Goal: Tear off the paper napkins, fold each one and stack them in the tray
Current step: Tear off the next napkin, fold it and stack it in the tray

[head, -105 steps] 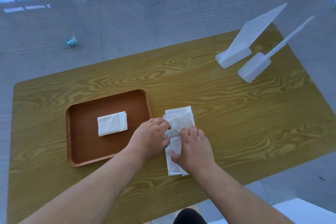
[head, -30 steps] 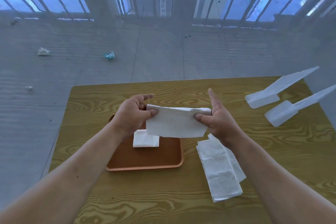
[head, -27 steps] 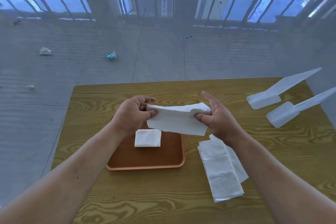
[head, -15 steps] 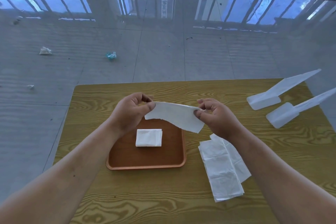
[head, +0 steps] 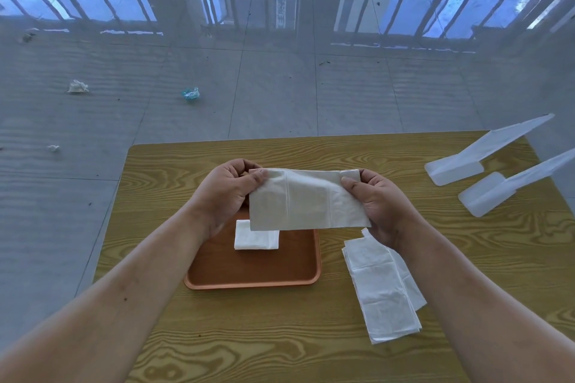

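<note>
While one folded napkin [head: 255, 235] already lies in the tray [head: 306, 277] at centre frame, the work looks early: a napkin sheet [head: 306, 199] hangs in the air above it, pinched at its upper corners by the left hand [head: 224, 193] and the right hand [head: 380, 202], not yet folded small. A strip of unseparated napkins [head: 384, 289] waits right of the tray, near the table's [head: 186, 158] lower right. The tray's right half is bare, leaving room for stacking; two white plastic stands [head: 485, 162] sit well apart, upper right.
</note>
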The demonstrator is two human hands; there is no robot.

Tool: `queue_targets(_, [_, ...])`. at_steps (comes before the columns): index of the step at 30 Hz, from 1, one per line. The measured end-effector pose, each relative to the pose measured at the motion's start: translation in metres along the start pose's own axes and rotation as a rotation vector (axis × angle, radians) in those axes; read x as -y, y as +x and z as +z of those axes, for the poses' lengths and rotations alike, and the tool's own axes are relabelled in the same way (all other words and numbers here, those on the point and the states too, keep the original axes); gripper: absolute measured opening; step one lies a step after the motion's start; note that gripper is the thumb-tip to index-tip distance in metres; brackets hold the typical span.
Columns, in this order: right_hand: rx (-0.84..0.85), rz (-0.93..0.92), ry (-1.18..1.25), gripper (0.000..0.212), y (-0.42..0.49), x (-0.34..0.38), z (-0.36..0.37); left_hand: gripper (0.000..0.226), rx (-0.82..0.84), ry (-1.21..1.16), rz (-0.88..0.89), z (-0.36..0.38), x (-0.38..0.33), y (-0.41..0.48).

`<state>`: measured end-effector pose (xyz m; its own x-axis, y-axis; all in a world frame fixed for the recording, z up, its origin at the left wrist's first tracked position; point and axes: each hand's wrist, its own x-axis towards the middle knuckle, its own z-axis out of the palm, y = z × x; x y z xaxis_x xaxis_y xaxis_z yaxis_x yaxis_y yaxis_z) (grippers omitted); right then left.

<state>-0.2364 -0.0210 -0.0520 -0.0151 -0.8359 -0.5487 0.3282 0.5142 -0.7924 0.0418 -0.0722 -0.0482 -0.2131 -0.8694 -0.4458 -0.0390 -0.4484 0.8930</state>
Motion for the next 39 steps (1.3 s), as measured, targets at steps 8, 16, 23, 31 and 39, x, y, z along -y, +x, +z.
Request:
queue_targets(8, [-0.252, -0.082, -0.276, 0.012, 0.000, -0.016, 0.013, 0.011, -0.185, 0.277, 0.059, 0.008, 0.009, 0.000])
queue_targets(16, [-0.281, -0.288, -0.524, 0.010, -0.002, -0.030, 0.038, 0.019, -0.137, 0.248, 0.008, 0.021, 0.009, 0.000])
queue_targets(23, [0.054, -0.153, -0.109, 0.012, -0.002, -0.021, 0.035, 0.016, -0.042, 0.022, 0.010, 0.025, 0.002, 0.000])
queue_targets(31, [0.016, -0.049, 0.060, 0.014, 0.003, -0.020, 0.035, 0.041, 0.119, -0.119, -0.040, 0.026, 0.001, -0.003])
queue_targets(39, [-0.051, 0.005, 0.093, 0.033, 0.001, -0.026, 0.045, 0.026, -0.113, 0.236, 0.111, 0.039, 0.023, 0.001])
